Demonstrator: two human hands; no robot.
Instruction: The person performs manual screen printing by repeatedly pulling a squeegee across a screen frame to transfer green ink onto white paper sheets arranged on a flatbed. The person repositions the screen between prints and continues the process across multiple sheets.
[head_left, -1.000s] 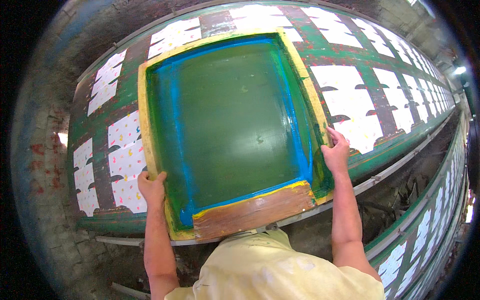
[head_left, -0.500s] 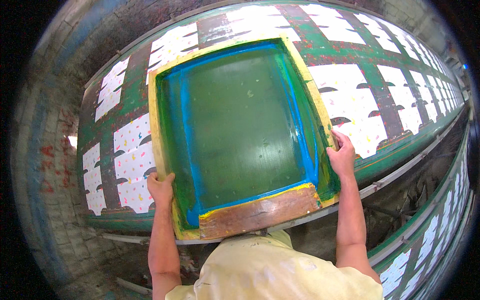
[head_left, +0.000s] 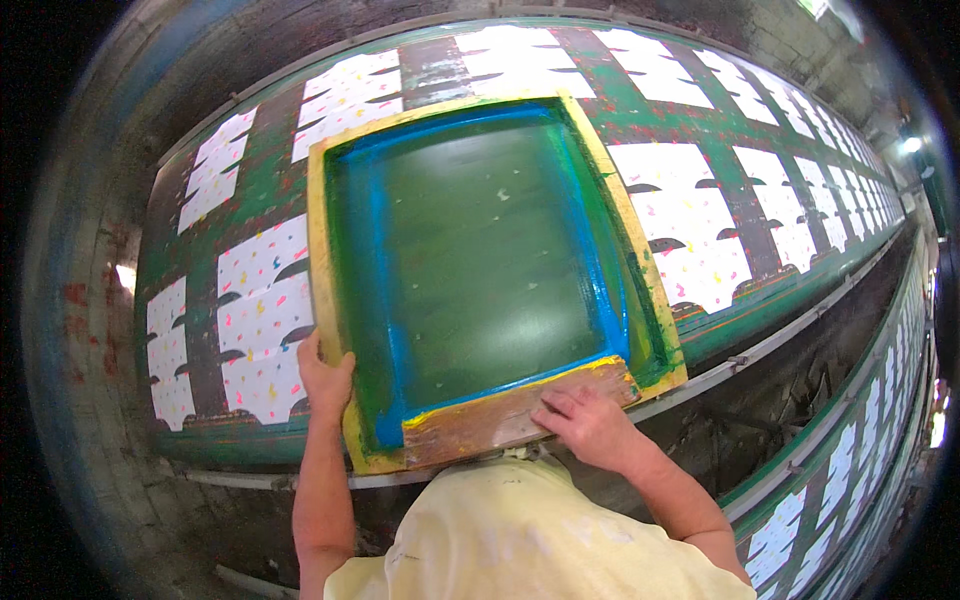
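A screen-printing frame (head_left: 319, 220) with yellowish wooden sides lies in front of me, tilted slightly on the long table. Its green mesh (head_left: 480, 250) is bordered by bands of blue ink, thicker along the right and near sides. My left hand (head_left: 326, 382) grips the frame's left side near the close corner, thumb on top. Across the near end rests a wooden squeegee (head_left: 470, 425), yellow ink along its far edge. My right hand (head_left: 590, 425) is closed on the right part of this squeegee, its fingers curled over the wood; the thumb is hidden.
White cut fabric pieces (head_left: 680, 225) with small coloured prints lie in rows on the green table (head_left: 270, 190). A metal rail (head_left: 770, 345) runs along its near edge. At the right, beyond a dark gap, a second table holds more white pieces (head_left: 780, 535). A block wall stands left.
My right hand has left the frame's right side and moved down and left onto the squeegee. My left hand stays on the frame's left side. The view has shifted slightly.
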